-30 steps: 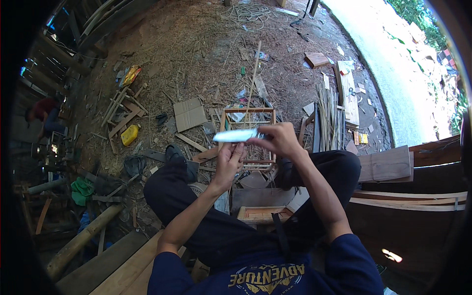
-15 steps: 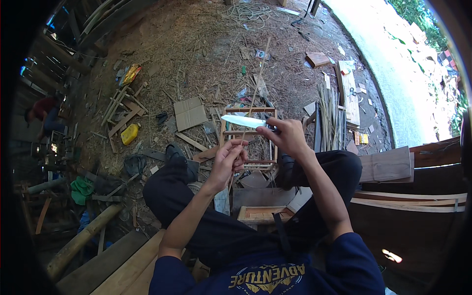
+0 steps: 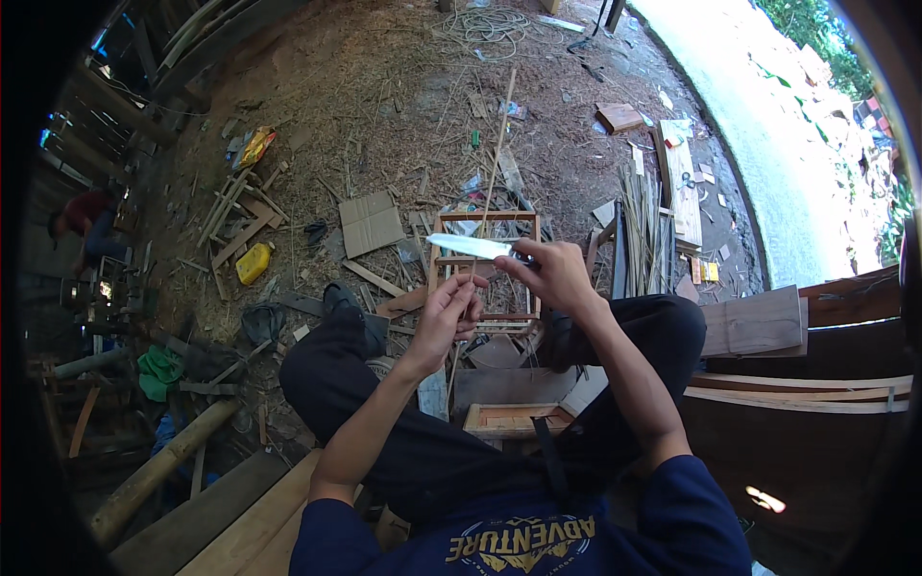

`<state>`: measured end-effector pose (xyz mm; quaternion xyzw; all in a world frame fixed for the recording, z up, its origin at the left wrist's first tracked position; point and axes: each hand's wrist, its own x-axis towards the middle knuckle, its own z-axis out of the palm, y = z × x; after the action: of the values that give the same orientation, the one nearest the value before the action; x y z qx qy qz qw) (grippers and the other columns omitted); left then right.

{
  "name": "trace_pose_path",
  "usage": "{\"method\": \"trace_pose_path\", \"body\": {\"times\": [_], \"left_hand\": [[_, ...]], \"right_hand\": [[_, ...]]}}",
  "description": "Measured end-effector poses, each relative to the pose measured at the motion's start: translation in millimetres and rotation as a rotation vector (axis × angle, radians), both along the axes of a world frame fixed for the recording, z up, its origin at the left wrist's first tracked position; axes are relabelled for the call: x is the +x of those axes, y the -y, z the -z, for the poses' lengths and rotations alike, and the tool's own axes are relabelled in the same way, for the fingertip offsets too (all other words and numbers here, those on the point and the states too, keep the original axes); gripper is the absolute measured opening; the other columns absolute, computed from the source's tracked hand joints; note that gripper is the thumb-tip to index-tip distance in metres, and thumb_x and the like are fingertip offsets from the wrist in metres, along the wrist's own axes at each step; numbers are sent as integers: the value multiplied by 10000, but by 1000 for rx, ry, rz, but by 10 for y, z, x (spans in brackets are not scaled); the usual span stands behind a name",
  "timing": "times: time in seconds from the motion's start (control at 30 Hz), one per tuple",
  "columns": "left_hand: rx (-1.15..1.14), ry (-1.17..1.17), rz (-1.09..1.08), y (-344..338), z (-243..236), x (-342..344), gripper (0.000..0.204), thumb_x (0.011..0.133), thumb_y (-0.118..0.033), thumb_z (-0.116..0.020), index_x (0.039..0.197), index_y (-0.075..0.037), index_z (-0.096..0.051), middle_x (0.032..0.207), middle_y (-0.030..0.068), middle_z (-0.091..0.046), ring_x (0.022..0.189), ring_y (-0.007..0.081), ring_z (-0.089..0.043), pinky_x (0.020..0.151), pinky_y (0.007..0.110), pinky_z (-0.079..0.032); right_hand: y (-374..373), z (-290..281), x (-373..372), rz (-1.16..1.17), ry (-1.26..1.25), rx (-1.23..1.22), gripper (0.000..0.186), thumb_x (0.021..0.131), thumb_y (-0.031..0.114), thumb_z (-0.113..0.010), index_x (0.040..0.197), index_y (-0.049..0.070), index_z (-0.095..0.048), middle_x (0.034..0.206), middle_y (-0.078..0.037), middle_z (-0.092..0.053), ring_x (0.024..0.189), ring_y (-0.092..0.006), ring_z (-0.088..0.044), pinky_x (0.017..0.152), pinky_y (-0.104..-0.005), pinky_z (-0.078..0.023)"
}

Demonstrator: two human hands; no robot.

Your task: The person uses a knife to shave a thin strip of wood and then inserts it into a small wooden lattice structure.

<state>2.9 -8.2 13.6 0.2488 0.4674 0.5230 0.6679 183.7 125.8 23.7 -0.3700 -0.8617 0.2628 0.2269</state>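
Note:
My left hand [image 3: 449, 317] pinches a long, thin pale wooden strip [image 3: 498, 154], which runs upward past the knife blade and also hangs below my fingers. My right hand [image 3: 552, 274] grips a knife [image 3: 469, 245] just above my left fingers, its bright blade pointing left across the strip. Whether the edge touches the strip I cannot tell. Behind my hands a wooden frame [image 3: 507, 216] lies on the ground between my shoes. A shallow wooden piece [image 3: 509, 430] rests below, between my legs.
Thin strips [image 3: 639, 240] and planks [image 3: 752, 322] lie at my right, cardboard [image 3: 371, 223], a yellow jug [image 3: 254, 262], green cloth [image 3: 158, 368] and scrap wood at my left. A pole [image 3: 163, 466] is low left. Another person [image 3: 86, 221] bends at far left; rope [image 3: 480, 34] lies ahead.
The knife in my right hand rose from over my left fingers, then shifted slightly left and down. My left hand moved only slightly; the strip's upper end swung right, then back left.

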Motion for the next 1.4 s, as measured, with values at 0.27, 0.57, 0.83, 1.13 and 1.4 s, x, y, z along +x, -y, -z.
{"method": "trace_pose_path", "body": {"times": [0.27,0.57,0.83,1.13,1.4], "left_hand": [[-73,-163,-62,32,176,-17,186,1097,-231,-415,1064,-87,-529,732,-47,-444,571,18,-350,471,188,-268],[-44,-70,81,42,155,-120,166,1105,-199,-384,1132,-104,-518,751,-52,-409,548,19,-299,473,207,-238],[-13,0,123,88,61,-105,152,1114,-217,-369,1074,-104,-463,718,-55,-317,511,35,-248,443,222,-196],[43,16,129,115,-90,-66,179,1118,-252,-380,1070,-92,-442,694,-56,-277,484,33,-216,423,222,-171],[41,-131,109,105,69,-78,207,1122,-267,-380,1049,-87,-452,702,-61,-296,504,37,-240,442,225,-192]], "right_hand": [[250,100,-155,-234,-65,28,408,951,452,-667,870,53,-683,601,-174,-590,622,-384,-634,577,-455,-474],[290,93,-147,-246,-72,-4,438,937,482,-670,812,62,-652,598,-164,-588,583,-383,-611,547,-457,-452],[246,86,-123,-273,-91,66,375,895,431,-741,812,71,-682,558,-132,-565,517,-335,-587,522,-417,-447],[49,145,-59,-74,-136,25,430,920,422,-725,757,35,-634,539,-147,-521,491,-338,-562,489,-398,-407],[182,100,-168,-182,-157,71,410,919,424,-723,765,52,-645,542,-133,-536,521,-345,-582,516,-413,-440]]}}
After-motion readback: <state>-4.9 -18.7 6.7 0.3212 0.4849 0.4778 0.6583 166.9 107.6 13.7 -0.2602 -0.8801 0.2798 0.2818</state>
